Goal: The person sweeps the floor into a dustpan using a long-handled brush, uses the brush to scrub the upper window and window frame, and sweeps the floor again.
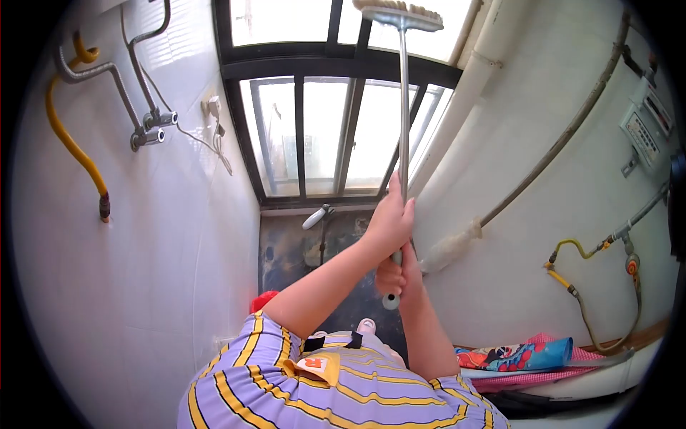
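A long-handled brush stands raised in front of me, its bristled head at the top, before the upper window pane. Whether the bristles touch the glass, I cannot tell. Wrapped round the metal pole is my left hand, the higher of the two, with its thumb and a finger pointing up along it. Just below, my right hand grips the pole near its grey end cap, fingers curled round it.
A dark-framed window fills the end wall. Taps and a yellow gas hose are on the left wall. At right are a drain pipe, a meter and folded bags. A red object lies low left.
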Demonstrator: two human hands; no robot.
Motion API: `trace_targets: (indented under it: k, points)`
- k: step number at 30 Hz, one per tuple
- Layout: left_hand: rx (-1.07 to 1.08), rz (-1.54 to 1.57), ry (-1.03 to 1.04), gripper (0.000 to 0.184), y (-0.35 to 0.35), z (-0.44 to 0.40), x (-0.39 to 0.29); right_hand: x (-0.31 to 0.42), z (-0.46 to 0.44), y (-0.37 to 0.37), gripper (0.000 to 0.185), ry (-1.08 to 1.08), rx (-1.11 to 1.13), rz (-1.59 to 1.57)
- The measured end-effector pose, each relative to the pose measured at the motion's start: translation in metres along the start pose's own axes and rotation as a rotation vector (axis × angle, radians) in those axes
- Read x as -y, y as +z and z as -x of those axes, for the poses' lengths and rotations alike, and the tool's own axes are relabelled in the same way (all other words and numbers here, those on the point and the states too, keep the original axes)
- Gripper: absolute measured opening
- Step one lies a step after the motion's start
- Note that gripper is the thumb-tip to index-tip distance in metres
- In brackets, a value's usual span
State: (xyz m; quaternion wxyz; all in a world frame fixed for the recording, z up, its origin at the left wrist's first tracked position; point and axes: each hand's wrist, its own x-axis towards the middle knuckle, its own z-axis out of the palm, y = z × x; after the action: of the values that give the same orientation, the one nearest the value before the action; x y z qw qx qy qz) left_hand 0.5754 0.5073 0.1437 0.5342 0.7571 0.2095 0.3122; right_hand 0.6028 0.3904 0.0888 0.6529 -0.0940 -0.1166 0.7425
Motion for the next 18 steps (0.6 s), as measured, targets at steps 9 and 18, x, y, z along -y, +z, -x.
trace_targets:
  k: [9, 18]
  points:
    - [0.003, -0.236, -0.074, 0.064, 0.005, -0.121, -0.047, 0.099, -0.053, 0.049, 0.056, -0.081, -0.067, -0.226]
    - [0.1, -0.218, -0.166, 0.051, 0.051, -0.054, 0.087, 0.03, -0.005, -0.037, 0.055, -0.029, -0.251, -0.271]
